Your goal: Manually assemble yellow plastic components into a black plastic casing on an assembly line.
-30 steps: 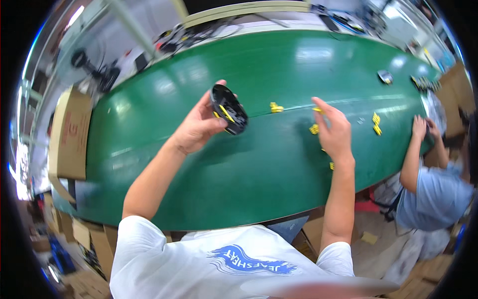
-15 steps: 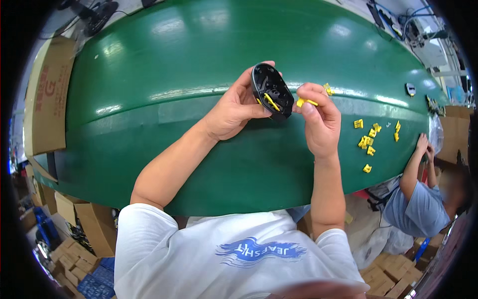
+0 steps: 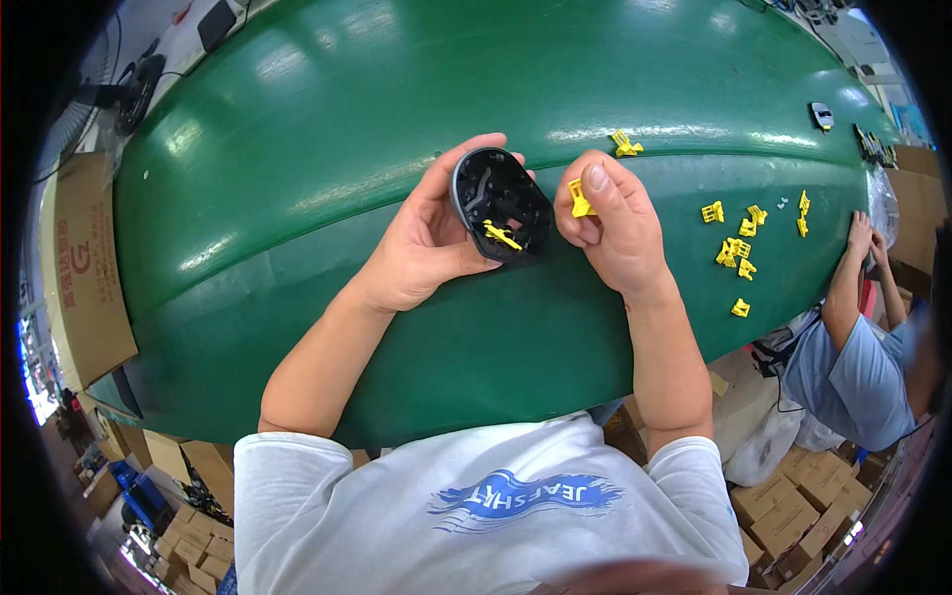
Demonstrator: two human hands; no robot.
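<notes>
My left hand (image 3: 416, 253) grips a black oval plastic housing (image 3: 473, 185), its hollow side tilted up toward me. Inside its lower end lies a yellow plastic part (image 3: 503, 236). Just right of the housing, apart from it, my right hand (image 3: 627, 228) pinches a yellow plastic clip (image 3: 580, 199) between thumb and fingers. Similar yellow clips (image 3: 734, 250) are scattered on the table to the right, with another yellow clip (image 3: 625, 145) beyond my right hand.
The green table (image 3: 476, 347) has a cardboard box (image 3: 89, 278) at its left edge. Far right are a small grey-and-black part (image 3: 821, 116), a row of dark parts (image 3: 875, 149) and a clear plastic bag (image 3: 881, 206). Beside it, a co-worker's hands (image 3: 863, 236) rest at the table edge.
My right hand has turned and drawn slightly away from the housing, and the clip in it now stands more upright. The housing is tilted, showing more of its inside. The whole view has shifted.
</notes>
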